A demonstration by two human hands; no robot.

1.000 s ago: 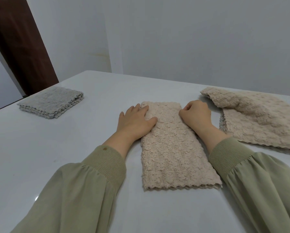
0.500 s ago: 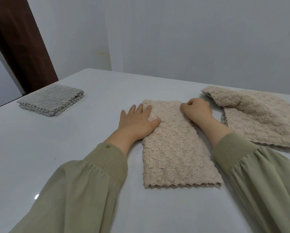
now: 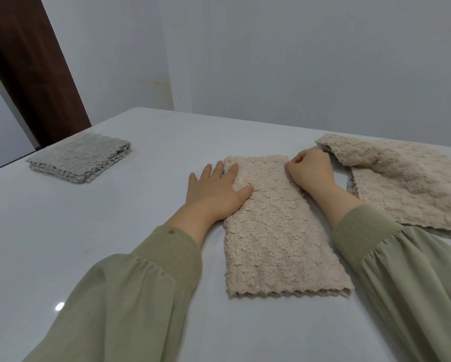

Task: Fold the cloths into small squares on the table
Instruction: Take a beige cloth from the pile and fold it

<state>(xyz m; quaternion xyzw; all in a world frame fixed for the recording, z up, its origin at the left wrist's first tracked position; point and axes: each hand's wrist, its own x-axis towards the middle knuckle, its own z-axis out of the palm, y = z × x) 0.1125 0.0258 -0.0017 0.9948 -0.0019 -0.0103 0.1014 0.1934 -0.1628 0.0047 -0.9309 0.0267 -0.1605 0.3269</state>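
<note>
A beige fluffy cloth (image 3: 274,231), folded into a long strip, lies lengthwise on the white table (image 3: 114,244) in front of me. My left hand (image 3: 214,192) lies flat with straight fingers, thumb and forefinger on the strip's far left edge. My right hand (image 3: 310,171) has its fingers curled at the strip's far right corner and seems to pinch the edge there; the fingertips are hidden. A folded grey cloth (image 3: 80,158) sits at the far left.
A loose pile of beige cloths (image 3: 407,184) lies at the right, just beyond my right hand. A pale wall stands behind the table, and a dark brown door frame (image 3: 31,69) rises at the far left.
Both hands have stayed at the strip's far end with only slight shifts. The cloth lies as before.
</note>
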